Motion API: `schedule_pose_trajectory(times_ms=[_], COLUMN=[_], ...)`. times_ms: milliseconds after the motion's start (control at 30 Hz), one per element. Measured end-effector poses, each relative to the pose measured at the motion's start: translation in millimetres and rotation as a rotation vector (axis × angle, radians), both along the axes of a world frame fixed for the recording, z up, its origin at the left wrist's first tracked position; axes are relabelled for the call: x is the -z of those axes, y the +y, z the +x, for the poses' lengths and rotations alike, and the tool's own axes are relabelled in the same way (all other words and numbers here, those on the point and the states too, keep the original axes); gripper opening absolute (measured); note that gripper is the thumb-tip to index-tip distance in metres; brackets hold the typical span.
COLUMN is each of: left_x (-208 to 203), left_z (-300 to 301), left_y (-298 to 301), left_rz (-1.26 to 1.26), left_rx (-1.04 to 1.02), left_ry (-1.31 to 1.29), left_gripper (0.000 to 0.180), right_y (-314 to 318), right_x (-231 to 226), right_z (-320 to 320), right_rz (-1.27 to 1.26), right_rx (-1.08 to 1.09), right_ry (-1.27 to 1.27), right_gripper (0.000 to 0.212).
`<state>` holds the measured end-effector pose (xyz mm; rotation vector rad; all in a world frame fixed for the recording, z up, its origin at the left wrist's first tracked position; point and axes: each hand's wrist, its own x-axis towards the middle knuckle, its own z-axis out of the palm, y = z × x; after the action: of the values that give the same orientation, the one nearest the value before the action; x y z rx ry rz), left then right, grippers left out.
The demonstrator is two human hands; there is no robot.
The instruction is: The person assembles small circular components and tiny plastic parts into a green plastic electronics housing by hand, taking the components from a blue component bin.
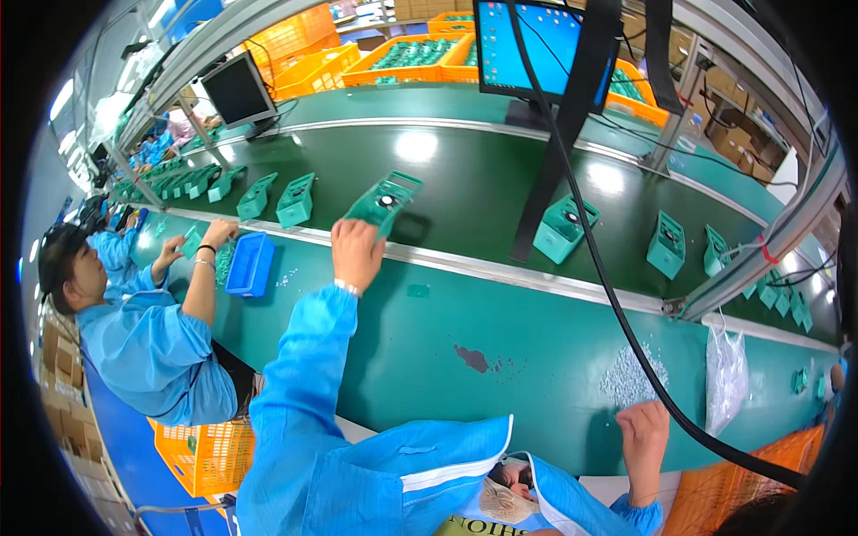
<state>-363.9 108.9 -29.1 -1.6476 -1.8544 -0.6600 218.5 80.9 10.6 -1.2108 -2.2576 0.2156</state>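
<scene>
Over the near edge of the dark green conveyor belt, my left hand (357, 255) grips a green plastic housing (391, 198) by its near end. The housing is tilted and has a round dark part with a pale centre in it. My right hand (643, 436) is at the front right of the bench, its fingers curled together. Whatever they may hold is too small to make out. Just beyond that hand lies a loose pile of small pale grey pieces (633, 377).
More green housings (566, 228) stand along the conveyor belt (483, 179). A black cable (601, 259) hangs across the right side. A clear plastic bag (726, 380) lies right of the pile. To the left, a co-worker (152, 330) handles green parts by a blue bin (250, 264).
</scene>
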Motion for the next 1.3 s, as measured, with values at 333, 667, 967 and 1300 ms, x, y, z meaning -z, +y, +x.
schedule_pose_trajectory(times_ms=[333,667,967,1300], left_x=[-35,-23,-26,-27], left_z=[195,214,213,218], left_y=[-137,-161,-160,-160], left_rz=[-0.308,-0.426,-0.430,-0.416], left_rx=[0.536,0.682,0.691,0.696], left_ry=[-0.136,-0.067,-0.063,-0.066], left_gripper=[0.021,0.018,0.012,0.019], right_y=[33,39,37,29], right_x=[-17,22,23,10], right_z=[-93,-155,-162,-168], right_rz=[0.006,-0.211,-0.192,0.063], right_rx=[-0.259,-0.253,-0.279,-0.278], right_ry=[0.202,0.236,0.234,0.141], right_gripper=[0.015,0.006,0.008,0.010])
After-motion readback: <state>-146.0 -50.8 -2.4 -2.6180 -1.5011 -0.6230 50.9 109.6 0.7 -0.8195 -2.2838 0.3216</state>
